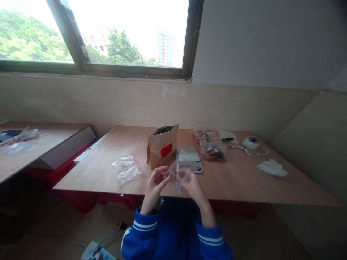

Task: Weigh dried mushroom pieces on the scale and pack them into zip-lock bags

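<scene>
Low in the frame's centre, the left hand [156,179] and right hand [191,183] are pinching a clear plastic bag [180,174] between them.

Wide window [121,32] up top, dark frame. I see trees and a tower block outside. Daylight pours in, sky blown white. Below the sill runs a beige wall [81,101]; a grey wall [265,43] sits right of the window. A plywood table [257,184] is pushed against the beige wall, with something red [81,202] under its front edge. A second table [16,162] is at left, apart from the first. The floor [48,231] is brownish and dim. A power strip [93,253] lies on it with a cable.
</scene>
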